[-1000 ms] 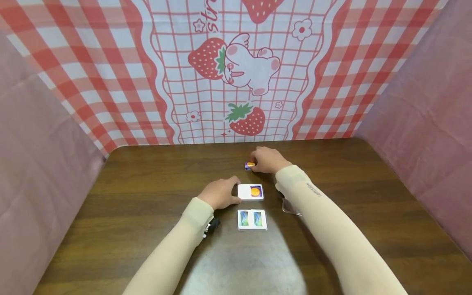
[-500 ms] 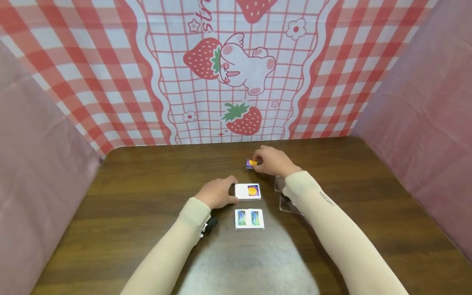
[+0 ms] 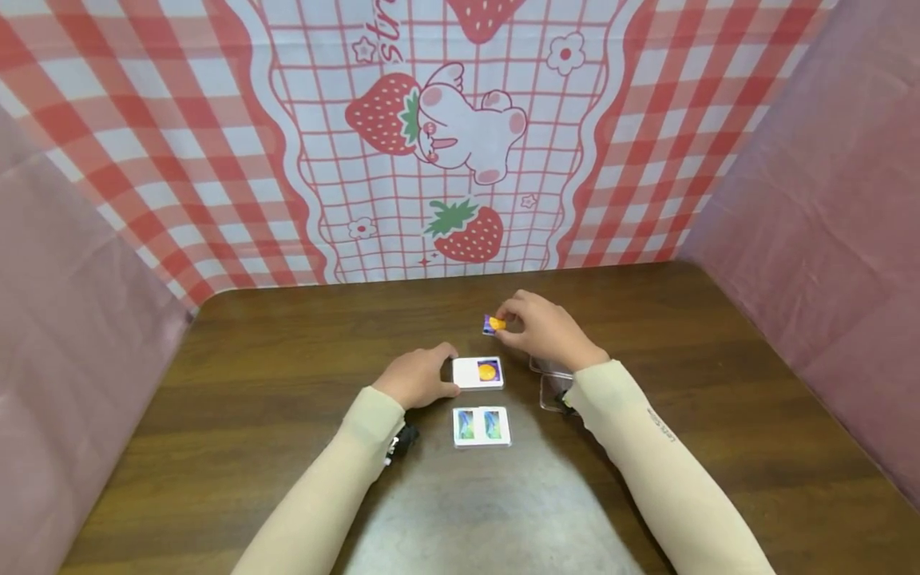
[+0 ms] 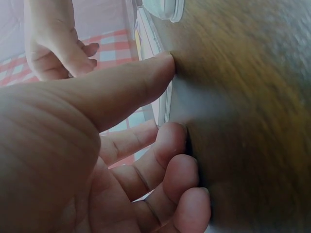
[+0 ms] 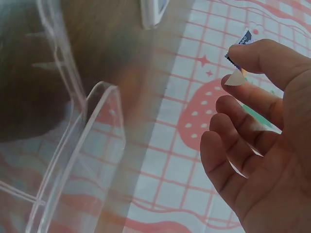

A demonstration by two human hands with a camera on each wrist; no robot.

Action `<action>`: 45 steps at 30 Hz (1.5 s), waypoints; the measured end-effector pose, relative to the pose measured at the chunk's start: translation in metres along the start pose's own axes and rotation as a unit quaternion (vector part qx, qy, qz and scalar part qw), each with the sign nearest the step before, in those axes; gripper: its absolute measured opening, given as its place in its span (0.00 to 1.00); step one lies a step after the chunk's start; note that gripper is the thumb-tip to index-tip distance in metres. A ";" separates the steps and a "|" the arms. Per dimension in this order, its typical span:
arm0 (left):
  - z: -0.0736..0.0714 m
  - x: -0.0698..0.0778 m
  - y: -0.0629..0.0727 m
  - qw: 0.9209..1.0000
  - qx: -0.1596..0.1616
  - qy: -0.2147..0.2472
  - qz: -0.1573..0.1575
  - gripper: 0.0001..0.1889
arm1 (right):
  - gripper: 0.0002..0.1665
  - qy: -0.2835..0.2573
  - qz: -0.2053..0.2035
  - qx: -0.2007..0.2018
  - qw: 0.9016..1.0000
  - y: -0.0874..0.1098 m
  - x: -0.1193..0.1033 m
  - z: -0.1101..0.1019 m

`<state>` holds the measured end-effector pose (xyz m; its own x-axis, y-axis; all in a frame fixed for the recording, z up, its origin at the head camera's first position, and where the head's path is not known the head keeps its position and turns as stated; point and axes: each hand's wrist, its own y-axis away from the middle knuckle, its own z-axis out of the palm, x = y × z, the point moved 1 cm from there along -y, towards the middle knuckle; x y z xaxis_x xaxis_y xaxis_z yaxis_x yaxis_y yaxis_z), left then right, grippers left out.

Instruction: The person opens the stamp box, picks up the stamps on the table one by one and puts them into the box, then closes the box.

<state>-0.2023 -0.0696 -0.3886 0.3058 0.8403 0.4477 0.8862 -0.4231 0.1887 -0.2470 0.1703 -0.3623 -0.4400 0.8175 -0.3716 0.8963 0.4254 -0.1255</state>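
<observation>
My right hand pinches a serrated purple-and-orange piece beyond the white case my left hand grips by one end; a two-picture case lies nearer me, my right cuff partly hides clear plastic cases; wood-grain table below, strawberry-print cloth behind, pink drapes either side

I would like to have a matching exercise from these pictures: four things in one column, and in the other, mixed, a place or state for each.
1. Purple-and-orange piece
2. Orange-picture case
3. Two-picture case
4. Clear plastic pieces

A. Shows blue-green pictures side by side
B. Partly hidden by right sleeve
C. Pinched by right hand
D. Held at one end by left hand

Pairs: 1-C; 2-D; 3-A; 4-B.
</observation>
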 end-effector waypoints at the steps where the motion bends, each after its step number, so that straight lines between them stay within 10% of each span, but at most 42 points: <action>1: 0.000 0.000 0.000 1.000 0.001 0.000 0.000 0.30 | 0.16 -0.005 -0.002 0.004 1.000 0.002 -0.001 -0.001; 28: 0.001 0.000 -0.001 1.000 0.002 -0.006 0.002 0.30 | 0.16 0.033 -0.034 0.016 0.999 0.017 -0.016 0.008; 45: 0.001 -0.001 -0.003 1.000 -0.001 -0.013 0.000 0.32 | 0.15 0.060 -0.074 -0.048 0.994 0.012 -0.037 0.032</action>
<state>-0.2046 -0.0686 -0.3906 0.3156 0.8485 0.4248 0.8853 -0.4244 0.1900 -0.2179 0.1332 -0.3797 -0.5752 0.7810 -0.2434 0.8143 0.5749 -0.0797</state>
